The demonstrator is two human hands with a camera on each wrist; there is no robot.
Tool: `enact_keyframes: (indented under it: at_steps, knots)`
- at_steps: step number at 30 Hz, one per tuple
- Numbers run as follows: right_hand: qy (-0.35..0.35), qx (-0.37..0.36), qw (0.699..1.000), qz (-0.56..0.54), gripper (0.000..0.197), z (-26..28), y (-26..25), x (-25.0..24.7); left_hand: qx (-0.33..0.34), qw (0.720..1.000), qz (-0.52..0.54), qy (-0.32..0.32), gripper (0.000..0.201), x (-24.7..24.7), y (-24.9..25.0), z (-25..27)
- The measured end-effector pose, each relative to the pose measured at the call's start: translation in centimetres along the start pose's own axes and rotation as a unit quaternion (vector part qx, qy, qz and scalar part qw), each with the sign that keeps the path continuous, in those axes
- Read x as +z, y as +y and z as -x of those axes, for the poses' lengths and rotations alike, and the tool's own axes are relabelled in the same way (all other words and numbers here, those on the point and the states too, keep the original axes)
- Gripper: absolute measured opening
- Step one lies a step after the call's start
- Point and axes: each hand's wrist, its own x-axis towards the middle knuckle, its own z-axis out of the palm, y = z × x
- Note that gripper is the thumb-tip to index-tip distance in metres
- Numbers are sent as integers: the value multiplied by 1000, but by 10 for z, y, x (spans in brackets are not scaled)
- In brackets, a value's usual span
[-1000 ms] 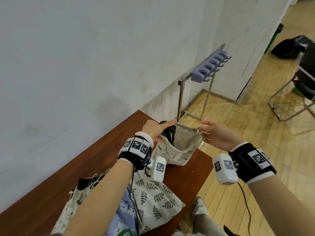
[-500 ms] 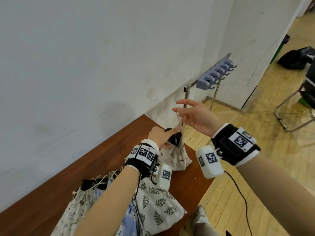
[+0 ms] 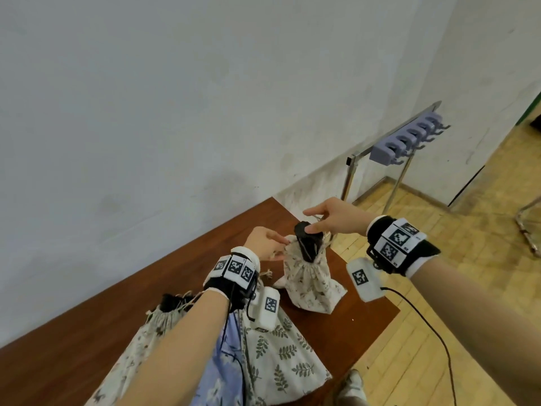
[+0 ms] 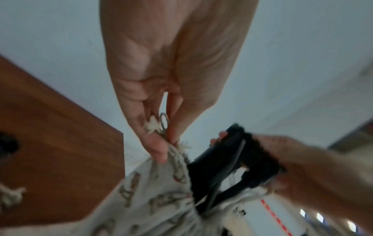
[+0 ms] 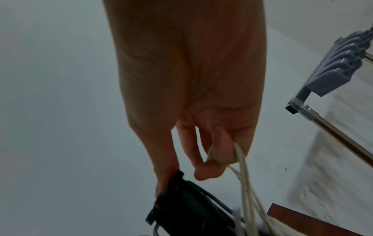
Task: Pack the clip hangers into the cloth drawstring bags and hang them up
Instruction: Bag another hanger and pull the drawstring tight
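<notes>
A small leaf-print cloth bag (image 3: pixel 310 281) stands on the brown table (image 3: pixel 164 285) near its far corner, its neck gathered tight. A bundle of black clip hangers (image 3: pixel 307 240) sticks out of the top. My left hand (image 3: pixel 265 243) pinches the drawstring (image 4: pixel 173 153) at the bag's neck (image 4: pixel 161 183). My right hand (image 3: pixel 328 219) holds the top of the black clip hangers (image 5: pixel 185 206) with its thumb and has the drawstring loops (image 5: pixel 240 161) hooked over curled fingers.
Several more cloth bags (image 3: pixel 281 356) lie on the table near me, one with black hangers (image 3: pixel 171 300) poking out. A metal rack (image 3: pixel 351 177) with a row of lilac hooks (image 3: pixel 407 140) stands past the table's end on the wood floor. A white wall runs along the left.
The open bag has been drawn shut around the hangers. My right hand rose with the cord, then came down onto the hanger tops. My left hand moved from the rim to the cord.
</notes>
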Motion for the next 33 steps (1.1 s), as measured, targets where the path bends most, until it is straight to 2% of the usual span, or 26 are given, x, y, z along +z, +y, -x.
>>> enact_keyframes:
  at_steps: [3, 6, 9, 11, 14, 17, 22, 25, 29, 33]
  knots:
    - [-25, -17, 999, -10, 45, -2, 2, -1, -26, 997, -47, 54, 15, -1, -5, -2]
    - [-35, -29, 999, -22, 36, -3, 7, 0, -65, 994, -72, 55, 25, -5, -10, -7]
    - [-11, -42, 998, -50, 29, -5, 14, 1, -82, 989, -105, 68, 18, -4, -14, -11]
    - [31, -54, 996, -67, 25, -8, 19, 1, -86, 992, -74, 50, 13, -2, -13, -14]
    - [65, -53, 993, -89, 24, -11, 29, 2, -90, 995, 31, 5, 16, -4, -7, -12]
    - [81, -54, 986, -137, 23, -8, 34, 10, -111, 992, 51, -26, 12, -9, -1, -7]
    - [206, -79, 970, -99, 33, -5, 42, 39, -146, 982, 99, -64, 34, -5, -9, -2]
    - [219, -92, 965, -111, 33, -6, 45, 44, -167, 968, 170, -74, 38, 2, -11, 1]
    - [209, -100, 970, -76, 32, -7, 40, 44, -150, 952, 248, -99, 33, 5, -5, 8]
    - [184, -119, 972, -80, 26, -6, 39, 49, -59, 939, 313, -132, 22, 1, 19, 17]
